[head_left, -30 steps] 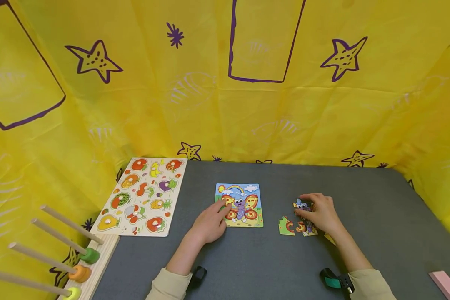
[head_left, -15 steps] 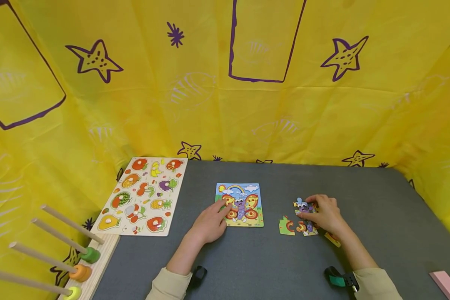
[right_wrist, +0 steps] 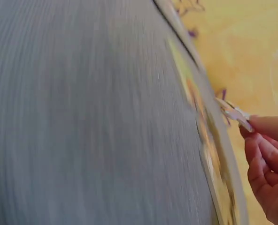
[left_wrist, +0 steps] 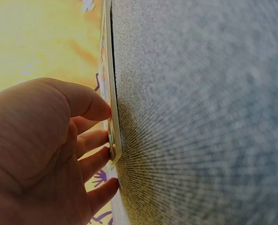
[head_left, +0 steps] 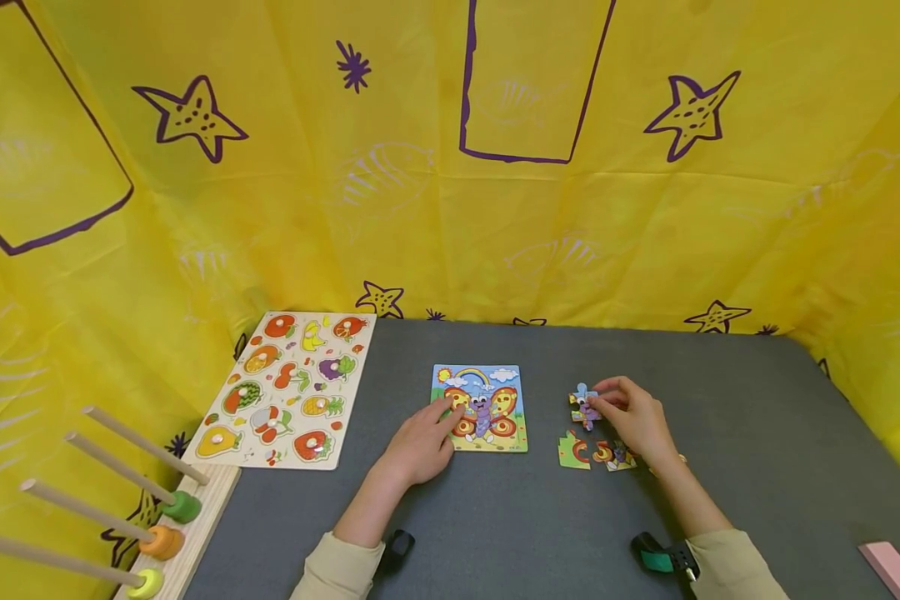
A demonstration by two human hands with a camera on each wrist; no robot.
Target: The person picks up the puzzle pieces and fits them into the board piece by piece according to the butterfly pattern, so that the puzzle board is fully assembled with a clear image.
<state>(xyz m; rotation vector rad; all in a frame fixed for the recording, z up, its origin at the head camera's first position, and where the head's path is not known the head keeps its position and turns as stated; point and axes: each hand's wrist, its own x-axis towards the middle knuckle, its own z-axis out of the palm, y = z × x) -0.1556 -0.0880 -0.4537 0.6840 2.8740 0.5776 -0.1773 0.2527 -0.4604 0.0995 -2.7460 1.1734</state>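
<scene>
A square butterfly picture board (head_left: 501,379) lies flat on the dark grey table. My left hand (head_left: 420,448) rests on its left part with thumb and fingertips, also seen in the left wrist view at the board's edge. Between thumb and fingers, my right hand (head_left: 637,421) pinches a jigsaw puzzle piece (head_left: 583,408) with purple and light blue print. In the right wrist view the piece (right_wrist: 234,114) shows edge-on, raised above the table. Just below it in the head view lie a green puzzle piece (head_left: 572,451) and other printed pieces (head_left: 615,457), partly under the right hand.
At the left lies a fruit peg board (head_left: 322,350). In front of it stands a wooden base with slanting pegs (head_left: 112,475) and coloured rings (head_left: 162,542). A pink block (head_left: 892,568) lies at the right edge. Yellow printed cloth (head_left: 420,225) hangs behind the table.
My right hand has lifted the puzzle piece off the group and moved left with it, nearer the butterfly board. The left hand has stayed in place on the board.
</scene>
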